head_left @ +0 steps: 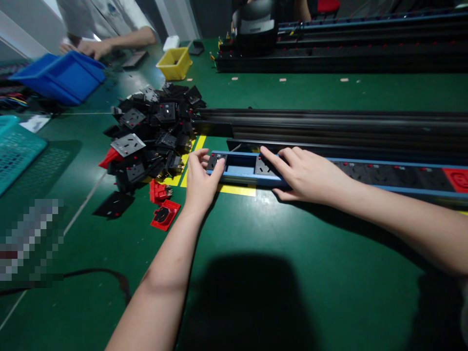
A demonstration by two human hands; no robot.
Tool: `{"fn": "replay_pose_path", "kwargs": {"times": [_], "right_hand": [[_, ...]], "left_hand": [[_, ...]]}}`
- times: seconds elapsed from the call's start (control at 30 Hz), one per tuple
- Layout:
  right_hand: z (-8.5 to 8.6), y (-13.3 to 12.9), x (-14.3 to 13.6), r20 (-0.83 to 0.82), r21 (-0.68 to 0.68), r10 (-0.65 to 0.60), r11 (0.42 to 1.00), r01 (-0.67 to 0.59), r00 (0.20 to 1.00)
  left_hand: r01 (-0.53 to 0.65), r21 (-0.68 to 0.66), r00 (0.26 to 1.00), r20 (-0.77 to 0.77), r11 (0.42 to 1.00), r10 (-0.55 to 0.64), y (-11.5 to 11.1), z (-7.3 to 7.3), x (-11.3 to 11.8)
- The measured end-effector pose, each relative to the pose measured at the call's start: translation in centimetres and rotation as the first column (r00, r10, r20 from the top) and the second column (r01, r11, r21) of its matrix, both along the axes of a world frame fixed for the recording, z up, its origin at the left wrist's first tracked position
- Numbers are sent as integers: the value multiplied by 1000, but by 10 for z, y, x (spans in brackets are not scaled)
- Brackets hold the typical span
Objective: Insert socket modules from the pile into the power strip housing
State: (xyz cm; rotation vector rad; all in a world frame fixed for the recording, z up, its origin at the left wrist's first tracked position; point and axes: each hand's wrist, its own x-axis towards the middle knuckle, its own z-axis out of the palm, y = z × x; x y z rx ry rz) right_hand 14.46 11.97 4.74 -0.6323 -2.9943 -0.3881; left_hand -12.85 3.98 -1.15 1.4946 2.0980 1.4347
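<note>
A long blue rail (241,178) lies across the green table, with black sockets along it and a red socket (458,179) near the right edge of view. My left hand (203,178) grips the rail's left end, its thumb on a black socket (215,161) there. Just right of that socket is an open gap in the rail. Beyond the gap sits another black socket (263,166), touched by the index finger of my right hand (303,173). The fingers of my right hand are spread over the rail, and its thumb lies at the near side.
A heap of black sockets (168,112) lies left of the rail, with two red sockets (164,214) nearby. Dark rails (310,119) lie behind. A blue bin (69,78), yellow bin (174,63) and teal basket (18,146) stand left. Another person's hands (91,48) are behind the blue bin.
</note>
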Motion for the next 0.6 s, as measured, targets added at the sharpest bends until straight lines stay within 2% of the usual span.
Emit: {"fn": "replay_pose_path", "kwargs": {"times": [0.07,0.13,0.3,0.47,0.6], "right_hand": [[0,0,0,-1,6,1,1000,-1,1000],[0,0,0,0,15,2,1000,-2,1000],[1,-1,0,10,15,-1,1000,1,1000],[0,0,0,12,29,-1,1000,1,1000],[-1,0,0,7,27,2,1000,-2,1000]], "left_hand": [[-29,5,995,100,1000,28,2,-2,-1],[-9,16,987,160,1000,7,3,-3,-2],[20,28,983,180,999,-25,3,-2,-2],[32,15,998,60,999,-33,1,3,1],[63,9,988,-142,998,-61,-3,11,8]]}}
